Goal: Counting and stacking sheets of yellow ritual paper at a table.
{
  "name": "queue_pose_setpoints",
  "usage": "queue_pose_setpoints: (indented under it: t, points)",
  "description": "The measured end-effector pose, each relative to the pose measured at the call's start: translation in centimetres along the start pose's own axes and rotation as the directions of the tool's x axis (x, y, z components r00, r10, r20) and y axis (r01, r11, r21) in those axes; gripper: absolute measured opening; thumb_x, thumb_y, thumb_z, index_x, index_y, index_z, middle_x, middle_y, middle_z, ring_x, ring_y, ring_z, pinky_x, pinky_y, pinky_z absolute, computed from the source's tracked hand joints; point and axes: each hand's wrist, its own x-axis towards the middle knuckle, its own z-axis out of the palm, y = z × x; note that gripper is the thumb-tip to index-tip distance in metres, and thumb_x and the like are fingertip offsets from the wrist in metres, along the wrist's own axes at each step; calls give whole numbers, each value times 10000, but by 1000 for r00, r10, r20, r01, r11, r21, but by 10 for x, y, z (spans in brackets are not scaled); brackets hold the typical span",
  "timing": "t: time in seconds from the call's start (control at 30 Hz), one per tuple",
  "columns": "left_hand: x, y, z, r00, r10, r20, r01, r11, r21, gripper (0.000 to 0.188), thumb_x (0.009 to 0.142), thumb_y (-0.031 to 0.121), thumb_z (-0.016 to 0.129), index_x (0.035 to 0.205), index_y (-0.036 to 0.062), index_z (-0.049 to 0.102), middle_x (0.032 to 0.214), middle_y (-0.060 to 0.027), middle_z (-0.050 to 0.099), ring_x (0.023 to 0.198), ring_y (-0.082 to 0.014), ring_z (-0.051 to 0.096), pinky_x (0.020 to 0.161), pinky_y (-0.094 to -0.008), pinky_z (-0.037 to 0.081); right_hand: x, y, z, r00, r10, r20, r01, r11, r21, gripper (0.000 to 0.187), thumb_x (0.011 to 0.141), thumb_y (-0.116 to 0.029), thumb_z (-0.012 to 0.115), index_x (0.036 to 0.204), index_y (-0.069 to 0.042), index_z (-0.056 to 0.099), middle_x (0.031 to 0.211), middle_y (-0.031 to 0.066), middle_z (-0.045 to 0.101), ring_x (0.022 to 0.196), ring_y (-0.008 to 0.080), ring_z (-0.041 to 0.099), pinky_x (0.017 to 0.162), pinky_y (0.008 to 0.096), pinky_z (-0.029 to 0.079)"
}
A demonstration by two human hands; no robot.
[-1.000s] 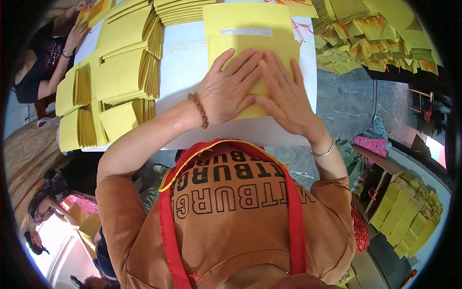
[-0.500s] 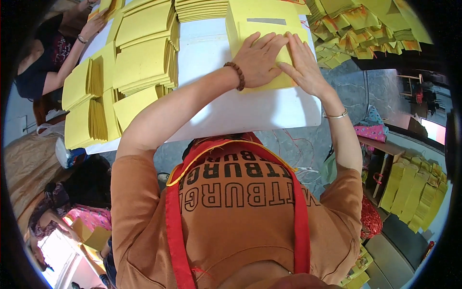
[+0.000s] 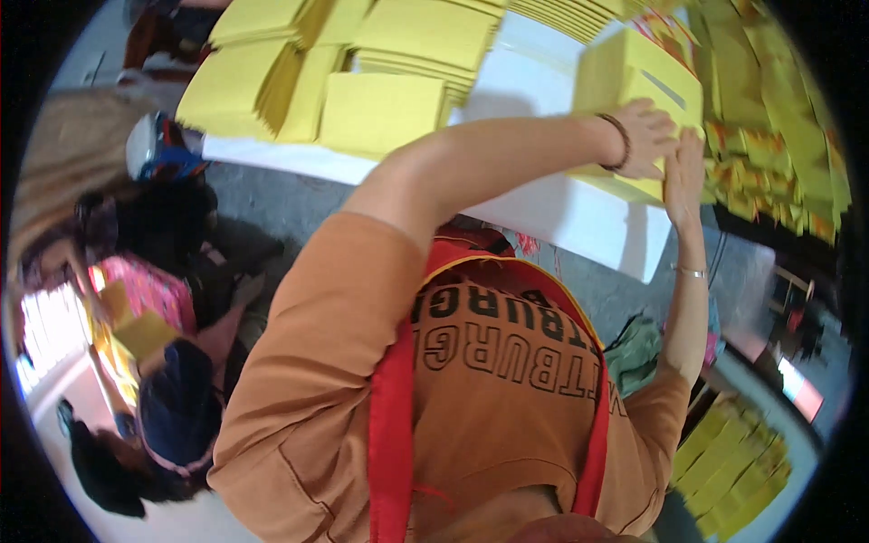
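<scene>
A stack of yellow paper (image 3: 593, 86) with a grey strip on its top sits near the right end of the white table (image 3: 597, 226). My left hand (image 3: 644, 140) lies on top of the stack, its fingers stretched and somewhat spread. My right hand (image 3: 685, 181) is held upright along the stack's right edge, fingers straight. The two hands are close together at the stack's near right part. Neither hand grasps anything.
Several stacks of folded yellow paper (image 3: 385, 109) cover the table's left side. More yellow bundles (image 3: 769, 154) hang or pile up at the far right, and others (image 3: 738, 462) lie lower right. At lower left, people handle yellow paper (image 3: 140, 335). A green bag (image 3: 634, 353) is beside me.
The view has swung, so the table and stack appear farther right and tilted. My right hand has gone from lying on the stack's top to standing along its right edge.
</scene>
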Motion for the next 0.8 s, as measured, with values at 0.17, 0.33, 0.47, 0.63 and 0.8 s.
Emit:
queue_pose_setpoints:
  t: [0.17, 0.33, 0.47, 0.63, 0.8]
  points:
    - [18, -1, -20, 944, -39, 328, 72, 993, -90, 420, 806, 380, 492, 1083, 85, 602, 1193, -143, 519, 1180, -247, 431, 972, -406, 307, 4, 17, 6, 988, -147, 37, 148, 989, -13, 562, 942, -323, 263, 1395, -7, 153, 1462, 196, 69, 1361, 309, 30, 1100, 372, 35]
    - [98, 38, 39, 944, -241, 227, 217, 968, 124, 312, 746, 257, 575, 992, 80, 652, 1048, -115, 597, 1041, -281, 538, 790, -450, 449, 5, 15, -6, 989, 52, 138, -116, 851, 513, 599, 933, -376, 334, 1413, -72, 146, 1461, 130, 145, 1350, 213, 130, 1082, 334, 155]
    - [102, 38, 37, 923, -349, 164, 335, 936, 110, 256, 710, 191, 630, 946, 102, 673, 953, -101, 630, 958, -310, 583, 710, -528, 477, 1, 22, -33, 853, 131, 506, -506, 446, 738, 651, 916, -414, 377, 1422, -102, 110, 1441, 119, 210, 1332, 185, 186, 1069, 328, 189]
    - [50, 33, 4, 994, -108, -28, 111, 964, 242, 201, 751, 245, 587, 877, 125, 686, 886, -64, 646, 921, -269, 589, 672, -480, 486, 13, 7, -57, 956, -29, 292, -258, 389, 885, 620, 932, -368, 326, 1418, -69, 84, 1467, 106, 155, 1344, 243, 167, 1089, 361, 113]
    - [-45, 41, -63, 824, -73, -561, 255, 933, 253, 229, 732, 213, 542, 950, 189, 607, 820, 36, 614, 859, -150, 568, 664, -310, 423, 17, -92, -110, 961, -109, -254, 232, 818, 527, 579, 934, -412, 250, 1392, -57, 227, 1439, 129, 233, 1336, 252, 189, 1089, 388, 122]
